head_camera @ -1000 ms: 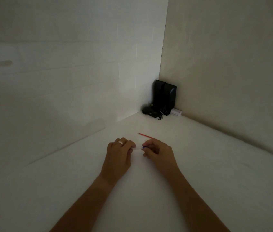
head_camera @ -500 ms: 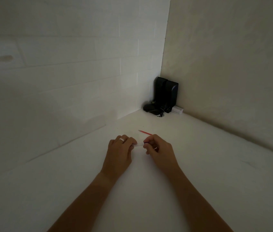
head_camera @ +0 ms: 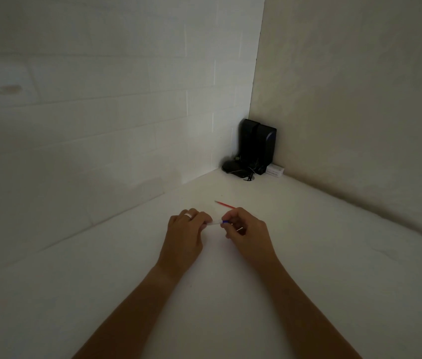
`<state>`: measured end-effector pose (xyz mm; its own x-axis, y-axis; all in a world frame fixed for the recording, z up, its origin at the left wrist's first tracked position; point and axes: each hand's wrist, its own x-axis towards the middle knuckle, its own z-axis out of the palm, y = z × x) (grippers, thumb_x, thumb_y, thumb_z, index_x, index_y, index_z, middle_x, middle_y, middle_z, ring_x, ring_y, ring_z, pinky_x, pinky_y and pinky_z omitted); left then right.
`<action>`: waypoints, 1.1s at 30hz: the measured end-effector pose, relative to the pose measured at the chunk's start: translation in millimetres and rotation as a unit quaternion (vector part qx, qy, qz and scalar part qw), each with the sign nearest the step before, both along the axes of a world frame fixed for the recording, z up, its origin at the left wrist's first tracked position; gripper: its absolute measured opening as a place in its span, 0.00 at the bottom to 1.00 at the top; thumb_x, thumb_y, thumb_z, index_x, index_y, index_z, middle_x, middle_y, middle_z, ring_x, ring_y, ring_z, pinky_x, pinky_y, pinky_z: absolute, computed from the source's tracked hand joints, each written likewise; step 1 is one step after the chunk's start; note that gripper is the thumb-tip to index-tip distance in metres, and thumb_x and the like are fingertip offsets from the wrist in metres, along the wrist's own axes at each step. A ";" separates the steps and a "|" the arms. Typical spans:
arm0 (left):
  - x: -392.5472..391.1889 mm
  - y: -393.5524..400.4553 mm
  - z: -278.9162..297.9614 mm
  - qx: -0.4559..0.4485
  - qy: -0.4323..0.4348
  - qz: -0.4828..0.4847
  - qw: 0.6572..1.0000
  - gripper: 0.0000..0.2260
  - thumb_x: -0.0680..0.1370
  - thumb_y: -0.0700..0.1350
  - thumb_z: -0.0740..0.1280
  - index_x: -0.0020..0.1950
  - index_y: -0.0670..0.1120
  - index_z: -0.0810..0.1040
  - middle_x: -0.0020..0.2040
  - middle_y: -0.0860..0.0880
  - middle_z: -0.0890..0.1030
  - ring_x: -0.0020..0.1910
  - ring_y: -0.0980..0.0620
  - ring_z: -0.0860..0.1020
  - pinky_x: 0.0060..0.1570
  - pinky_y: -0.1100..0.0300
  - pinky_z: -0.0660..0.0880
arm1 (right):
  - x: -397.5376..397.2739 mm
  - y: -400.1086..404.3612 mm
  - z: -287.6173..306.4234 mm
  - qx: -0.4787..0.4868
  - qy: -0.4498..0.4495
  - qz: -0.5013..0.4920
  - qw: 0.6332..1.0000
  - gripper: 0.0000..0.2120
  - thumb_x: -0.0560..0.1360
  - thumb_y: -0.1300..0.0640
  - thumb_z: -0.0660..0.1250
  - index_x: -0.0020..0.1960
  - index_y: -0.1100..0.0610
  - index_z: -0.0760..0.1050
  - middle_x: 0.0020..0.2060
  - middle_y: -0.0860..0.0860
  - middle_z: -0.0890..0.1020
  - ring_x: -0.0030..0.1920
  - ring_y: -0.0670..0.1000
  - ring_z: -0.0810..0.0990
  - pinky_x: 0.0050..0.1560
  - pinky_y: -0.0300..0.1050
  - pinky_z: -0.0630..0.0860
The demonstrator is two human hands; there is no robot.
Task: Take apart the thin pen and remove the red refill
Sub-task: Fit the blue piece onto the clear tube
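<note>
Both hands meet over the white tabletop, holding a thin pale pen barrel (head_camera: pixel 214 223) level between them. My left hand (head_camera: pixel 185 235), a ring on one finger, pinches the barrel's left end. My right hand (head_camera: pixel 246 233) grips the right end, where a small blue part (head_camera: pixel 224 222) shows at the fingertips. A thin red refill (head_camera: pixel 225 204) sticks out past my right hand, pointing up and to the left; its lower end is hidden behind the fingers, so I cannot tell whether it lies on the table or is held.
A black speaker-like device (head_camera: pixel 256 149) stands in the far corner with a dark mouse-like object (head_camera: pixel 232 167) and cables at its foot. A small white box (head_camera: pixel 275 171) lies to its right. Walls close the table at left and right.
The view has tilted slightly, so the hands sit a little higher in the frame. My right hand has turned a little on the pen's end. The refill stays in the same place.
</note>
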<state>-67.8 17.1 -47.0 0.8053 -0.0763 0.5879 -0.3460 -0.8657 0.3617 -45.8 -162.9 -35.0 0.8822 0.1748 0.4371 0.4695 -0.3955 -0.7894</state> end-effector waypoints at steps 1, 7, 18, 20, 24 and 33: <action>-0.2 -0.1 0.2 -0.001 -0.001 -0.004 1.000 0.11 0.78 0.36 0.62 0.53 0.51 0.79 0.47 0.54 0.80 0.47 0.54 0.75 0.47 0.61 0.65 | 0.3 0.0 -0.3 -0.001 0.000 -0.001 1.000 0.06 0.75 0.64 0.70 0.47 0.55 0.80 0.38 0.47 0.83 0.36 0.47 0.82 0.38 0.38 0.80; 0.6 -0.7 0.1 -0.004 -0.002 -0.011 1.000 0.10 0.78 0.37 0.63 0.53 0.49 0.80 0.47 0.53 0.80 0.47 0.53 0.76 0.47 0.60 0.66 | 0.2 -1.9 0.2 0.011 -0.009 0.004 1.000 0.05 0.75 0.64 0.71 0.49 0.57 0.80 0.38 0.49 0.84 0.35 0.46 0.83 0.38 0.32 0.77; 1.0 1.7 2.5 -0.003 -0.013 -0.023 1.000 0.11 0.77 0.36 0.66 0.53 0.50 0.81 0.47 0.54 0.80 0.46 0.54 0.76 0.47 0.57 0.71 | -3.8 -1.7 2.0 0.026 0.033 0.009 0.999 0.03 0.78 0.59 0.68 0.46 0.57 0.80 0.35 0.49 0.85 0.31 0.45 0.83 0.37 0.32 0.76; 0.4 1.1 2.5 -0.003 -0.013 -0.032 0.999 0.09 0.78 0.37 0.66 0.53 0.50 0.81 0.47 0.54 0.80 0.47 0.55 0.75 0.47 0.58 0.70 | -3.7 -1.0 0.8 -0.013 0.015 -0.012 1.000 0.09 0.80 0.56 0.65 0.42 0.56 0.79 0.30 0.48 0.83 0.28 0.45 0.79 0.34 0.31 0.72; 0.9 0.0 1.7 -0.001 -0.015 -0.039 0.999 0.07 0.78 0.39 0.68 0.52 0.50 0.80 0.47 0.54 0.80 0.46 0.54 0.76 0.46 0.58 0.72 | -2.8 3.9 -2.2 -0.065 0.002 -0.051 0.997 0.18 0.82 0.49 0.59 0.37 0.54 0.77 0.25 0.45 0.76 0.27 0.48 0.76 0.32 0.38 0.72; 1.8 0.1 1.7 0.000 -0.018 -0.013 1.000 0.07 0.78 0.40 0.68 0.52 0.50 0.81 0.47 0.54 0.81 0.47 0.54 0.76 0.45 0.62 0.68 | -2.3 6.1 -1.1 -0.072 0.027 -0.039 0.996 0.15 0.83 0.52 0.58 0.39 0.53 0.72 0.28 0.47 0.74 0.27 0.45 0.70 0.32 0.38 0.67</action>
